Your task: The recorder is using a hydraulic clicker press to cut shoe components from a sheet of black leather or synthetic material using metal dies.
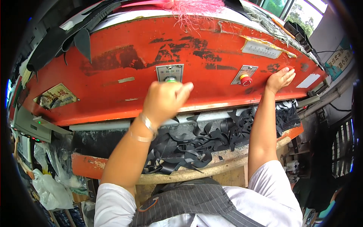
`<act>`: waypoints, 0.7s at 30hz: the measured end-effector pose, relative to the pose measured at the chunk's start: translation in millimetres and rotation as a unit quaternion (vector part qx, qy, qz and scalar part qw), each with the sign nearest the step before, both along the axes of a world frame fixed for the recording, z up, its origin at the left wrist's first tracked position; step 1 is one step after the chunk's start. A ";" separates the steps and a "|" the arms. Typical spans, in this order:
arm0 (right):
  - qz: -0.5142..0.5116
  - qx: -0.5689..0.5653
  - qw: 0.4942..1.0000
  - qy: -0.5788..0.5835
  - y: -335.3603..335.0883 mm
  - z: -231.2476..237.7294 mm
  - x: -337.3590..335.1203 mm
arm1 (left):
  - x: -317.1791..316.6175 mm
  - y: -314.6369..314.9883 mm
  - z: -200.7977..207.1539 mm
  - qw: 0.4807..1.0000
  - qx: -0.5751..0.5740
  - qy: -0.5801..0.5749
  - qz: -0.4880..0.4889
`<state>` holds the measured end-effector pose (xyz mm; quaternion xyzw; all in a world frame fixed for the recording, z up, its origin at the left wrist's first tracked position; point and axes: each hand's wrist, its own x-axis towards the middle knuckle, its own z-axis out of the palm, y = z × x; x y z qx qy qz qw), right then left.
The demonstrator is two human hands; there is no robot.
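Observation:
My left hand [166, 97] is closed, slightly blurred, with its thumb pointing right. It is right in front of a green push button [171, 80] on a metal plate and covers part of it; whether it touches the button I cannot tell. My right hand [280, 79] lies against the red machine front [211, 85], fingers stretched out, holding nothing. Just left of it is a red mushroom-shaped stop button [245, 80] with a yellow ring. Beneath my forearms, curled black scraps [204, 140] of thin sheet material lie heaped on the machine's bed [96, 139].
Black sheet pieces [56, 47] hang over the machine's top left, and pink fibres [196, 7] lie on top. A wooden pole [181, 177] runs along the bed's near edge. Clear plastic bags [53, 189] are at the left, a pipe [325, 99] at the right.

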<state>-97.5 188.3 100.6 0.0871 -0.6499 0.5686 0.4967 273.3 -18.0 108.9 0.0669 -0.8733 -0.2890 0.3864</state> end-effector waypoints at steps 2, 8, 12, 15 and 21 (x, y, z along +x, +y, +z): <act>-0.001 0.039 0.999 -0.030 -8.1 1.3 16.6 | 2.1 -4.5 13.7 0.994 0.024 -0.092 0.054; 0.356 0.166 0.917 -0.066 41.3 -69.9 130.7 | 86.2 30.5 -37.2 0.986 0.051 -0.156 0.036; 0.517 0.556 0.649 -0.051 57.2 -79.3 276.7 | 170.9 70.0 -96.4 0.934 0.055 -0.322 0.144; 0.574 0.603 0.554 0.017 64.4 -110.8 341.9 | 203.2 98.9 -139.0 0.950 0.008 -0.258 0.175; 0.499 0.607 0.618 -0.012 57.8 -140.3 372.4 | 197.5 112.8 -154.2 0.944 -0.021 -0.223 0.243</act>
